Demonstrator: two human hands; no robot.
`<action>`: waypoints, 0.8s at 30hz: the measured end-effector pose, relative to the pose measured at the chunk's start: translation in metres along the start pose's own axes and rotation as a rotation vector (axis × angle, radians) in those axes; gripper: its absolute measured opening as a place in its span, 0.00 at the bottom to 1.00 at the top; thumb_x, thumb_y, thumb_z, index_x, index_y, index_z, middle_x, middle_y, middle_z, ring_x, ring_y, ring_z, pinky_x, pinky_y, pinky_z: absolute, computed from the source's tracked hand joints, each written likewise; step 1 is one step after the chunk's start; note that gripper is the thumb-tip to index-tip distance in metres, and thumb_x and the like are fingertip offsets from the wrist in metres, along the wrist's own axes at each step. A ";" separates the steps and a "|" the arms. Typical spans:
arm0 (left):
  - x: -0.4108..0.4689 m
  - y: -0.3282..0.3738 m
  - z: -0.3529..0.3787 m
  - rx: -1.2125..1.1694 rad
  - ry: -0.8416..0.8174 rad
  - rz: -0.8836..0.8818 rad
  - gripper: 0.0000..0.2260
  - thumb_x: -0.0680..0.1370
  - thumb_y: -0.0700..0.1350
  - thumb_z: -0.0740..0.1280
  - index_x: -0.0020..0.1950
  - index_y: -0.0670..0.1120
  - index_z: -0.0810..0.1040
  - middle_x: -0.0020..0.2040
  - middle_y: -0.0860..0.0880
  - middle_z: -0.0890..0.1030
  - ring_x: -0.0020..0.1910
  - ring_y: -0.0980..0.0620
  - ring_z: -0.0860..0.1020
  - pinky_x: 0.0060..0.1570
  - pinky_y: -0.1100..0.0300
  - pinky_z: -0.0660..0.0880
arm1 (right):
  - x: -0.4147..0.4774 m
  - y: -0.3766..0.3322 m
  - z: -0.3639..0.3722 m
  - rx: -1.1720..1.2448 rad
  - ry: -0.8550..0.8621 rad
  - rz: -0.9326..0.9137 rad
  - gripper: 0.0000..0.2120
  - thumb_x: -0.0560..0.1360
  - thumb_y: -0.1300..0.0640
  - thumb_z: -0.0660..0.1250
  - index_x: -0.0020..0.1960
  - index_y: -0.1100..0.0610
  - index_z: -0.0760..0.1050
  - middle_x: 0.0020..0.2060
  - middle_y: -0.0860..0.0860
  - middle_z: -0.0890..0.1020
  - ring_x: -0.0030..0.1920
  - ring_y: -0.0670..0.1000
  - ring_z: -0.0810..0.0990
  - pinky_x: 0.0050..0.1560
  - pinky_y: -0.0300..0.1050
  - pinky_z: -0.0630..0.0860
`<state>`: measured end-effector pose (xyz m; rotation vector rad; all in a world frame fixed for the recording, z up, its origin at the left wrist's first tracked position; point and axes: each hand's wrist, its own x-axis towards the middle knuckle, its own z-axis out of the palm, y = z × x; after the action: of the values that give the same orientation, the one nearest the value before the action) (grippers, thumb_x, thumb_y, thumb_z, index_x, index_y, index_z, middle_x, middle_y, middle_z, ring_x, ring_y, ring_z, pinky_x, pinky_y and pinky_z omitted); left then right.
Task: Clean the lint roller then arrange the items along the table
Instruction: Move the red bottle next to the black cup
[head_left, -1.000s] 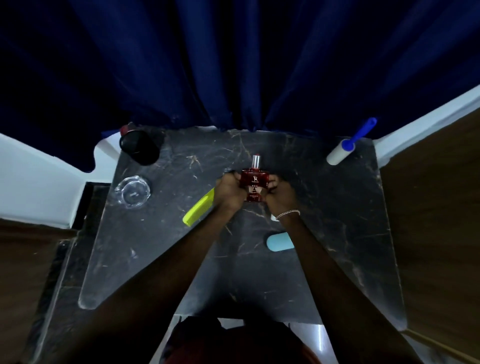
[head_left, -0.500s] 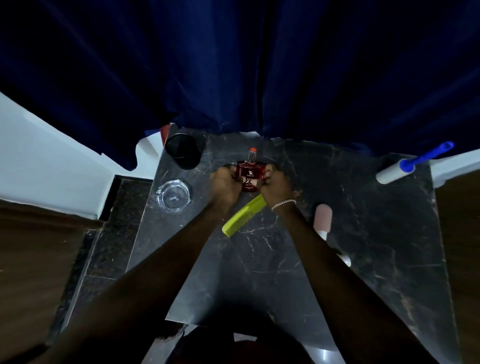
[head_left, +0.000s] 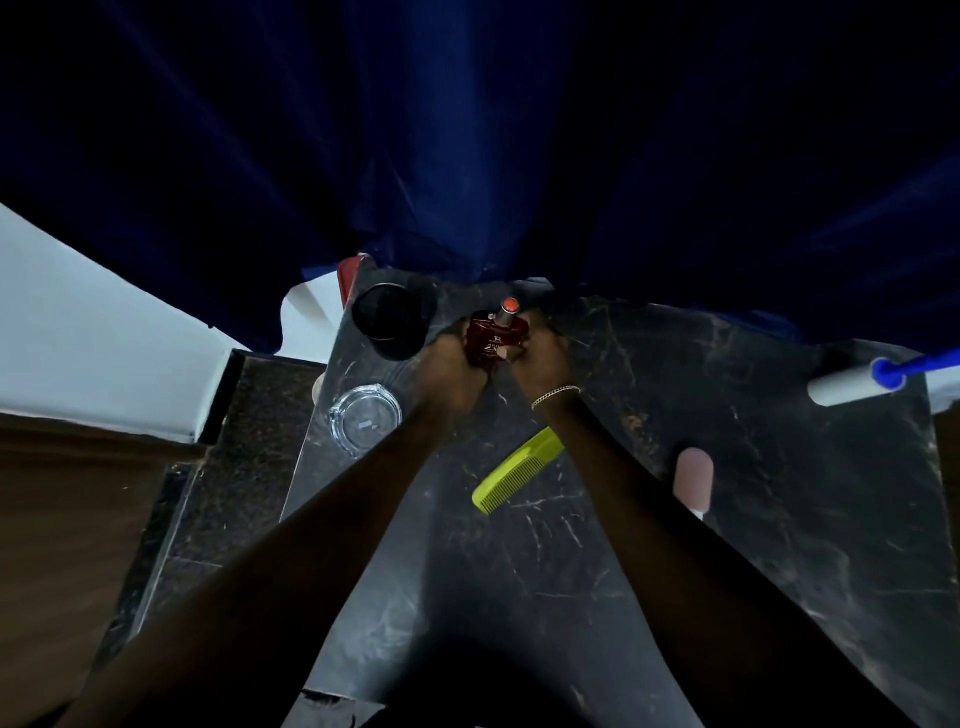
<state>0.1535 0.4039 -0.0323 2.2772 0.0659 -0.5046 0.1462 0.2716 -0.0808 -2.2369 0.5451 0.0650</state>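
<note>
Since a second ago both hands have carried the red perfume bottle (head_left: 493, 340) from the middle of the table toward its far edge, next to the black cup, and the comb that lay left of the hands now lies nearer than the right wrist.

The dark marble table (head_left: 753, 519) fills the lower view, with a deep blue curtain (head_left: 467, 156) hanging behind its far edge. The black cup (head_left: 389, 321) stands at the far left corner; its inside is too dark to read. Just nearer, by the left edge, sits a clear glass ashtray (head_left: 366, 420), which looks empty. The lint roller (head_left: 857, 384), white roll with blue handle, lies at the far right edge, well apart from the hands. A yellow-green comb (head_left: 517, 470) lies slantwise just beside the right forearm, and a pale pink capsule-shaped thing (head_left: 693, 480) lies right of that arm.

Both forearms reach forward and converge. The left hand (head_left: 449, 371) and right hand (head_left: 540, 358) are closed on the bottle from either side, its orange-topped neck pointing away, tilted slightly. A thin bracelet (head_left: 556, 396) circles the right wrist.
</note>
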 end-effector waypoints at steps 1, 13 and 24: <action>0.003 -0.001 0.000 0.001 0.000 -0.009 0.22 0.75 0.37 0.72 0.69 0.45 0.77 0.62 0.42 0.83 0.62 0.43 0.81 0.54 0.58 0.71 | 0.004 0.000 0.002 -0.010 -0.008 0.004 0.18 0.72 0.63 0.69 0.61 0.55 0.73 0.55 0.56 0.84 0.58 0.58 0.82 0.60 0.50 0.78; 0.025 -0.020 0.000 -0.040 -0.034 0.000 0.20 0.75 0.37 0.71 0.66 0.42 0.78 0.60 0.41 0.84 0.61 0.41 0.81 0.63 0.47 0.78 | 0.018 -0.001 0.018 -0.053 -0.019 -0.030 0.19 0.74 0.60 0.64 0.65 0.53 0.70 0.57 0.57 0.82 0.58 0.60 0.80 0.58 0.44 0.73; 0.033 -0.024 -0.001 -0.101 -0.020 -0.034 0.24 0.73 0.36 0.69 0.70 0.44 0.75 0.63 0.41 0.82 0.64 0.40 0.80 0.64 0.51 0.76 | 0.019 -0.008 0.027 0.004 0.002 -0.001 0.20 0.73 0.61 0.63 0.63 0.47 0.70 0.51 0.54 0.79 0.52 0.58 0.80 0.55 0.48 0.79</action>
<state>0.1794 0.4176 -0.0606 2.1752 0.1179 -0.5307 0.1700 0.2890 -0.0970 -2.2334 0.5447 0.0612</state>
